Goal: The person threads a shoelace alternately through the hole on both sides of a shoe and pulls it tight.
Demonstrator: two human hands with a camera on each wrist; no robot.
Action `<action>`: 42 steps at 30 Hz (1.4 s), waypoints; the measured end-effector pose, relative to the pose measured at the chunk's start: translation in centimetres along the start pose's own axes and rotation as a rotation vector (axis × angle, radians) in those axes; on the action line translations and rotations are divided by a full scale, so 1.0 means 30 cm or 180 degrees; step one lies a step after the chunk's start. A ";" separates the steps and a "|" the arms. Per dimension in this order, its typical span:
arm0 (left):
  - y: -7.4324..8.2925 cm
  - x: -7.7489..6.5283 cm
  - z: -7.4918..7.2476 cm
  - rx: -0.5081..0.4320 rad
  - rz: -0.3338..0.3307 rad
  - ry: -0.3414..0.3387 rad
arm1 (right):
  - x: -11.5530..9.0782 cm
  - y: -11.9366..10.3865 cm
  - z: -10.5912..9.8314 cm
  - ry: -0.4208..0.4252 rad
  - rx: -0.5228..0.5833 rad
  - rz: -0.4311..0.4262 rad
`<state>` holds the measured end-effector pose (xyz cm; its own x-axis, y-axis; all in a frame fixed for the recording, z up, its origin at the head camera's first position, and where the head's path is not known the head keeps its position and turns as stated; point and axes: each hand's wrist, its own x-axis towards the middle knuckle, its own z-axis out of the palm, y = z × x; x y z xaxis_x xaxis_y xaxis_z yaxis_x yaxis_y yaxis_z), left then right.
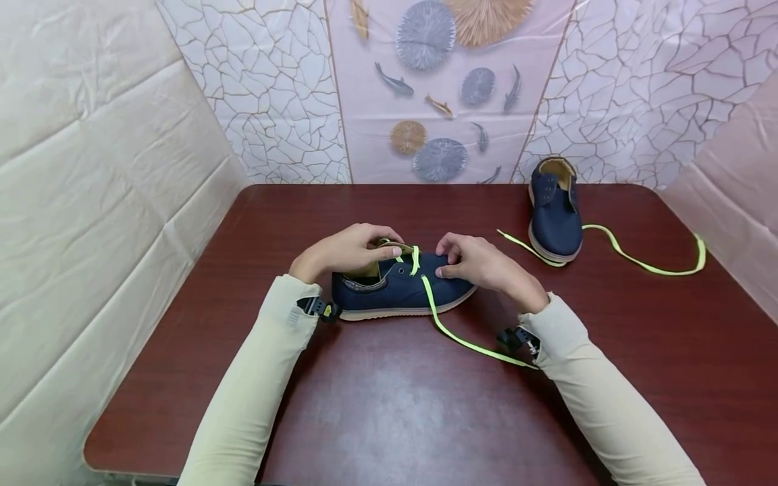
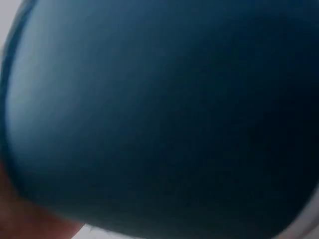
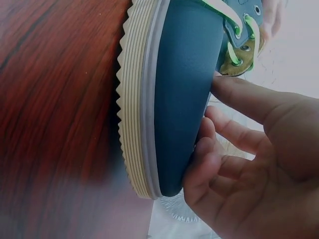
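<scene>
Navy shoe sits on its sole mid-table, toe pointing to your right, neon-green lace threaded through the upper eyelets with one end trailing toward you across the table. Your left hand curls over the heel opening and grips the collar. Your right hand holds the toe, thumb and curled fingers pressed against the navy upper. Second navy shoe stands far right near the wall, a loose green lace beside it.

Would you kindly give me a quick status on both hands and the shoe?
Left hand grips near shoe collar. Right hand holds its toe. Lace half threaded, trailing. Nothing in the way.
</scene>
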<state>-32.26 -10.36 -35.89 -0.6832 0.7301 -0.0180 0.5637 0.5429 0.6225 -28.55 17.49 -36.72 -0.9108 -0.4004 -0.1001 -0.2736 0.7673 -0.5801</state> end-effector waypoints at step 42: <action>-0.034 0.012 0.034 -0.0033 -0.0015 -0.0063 | -0.099 -0.184 0.078 0.0138 -0.1996 -0.0562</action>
<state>-32.61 -10.21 -37.32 -0.6764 0.7356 -0.0365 0.5555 0.5420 0.6306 -23.62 13.27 -35.10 -0.8438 -0.5367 -0.0063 -0.5367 0.8438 -0.0018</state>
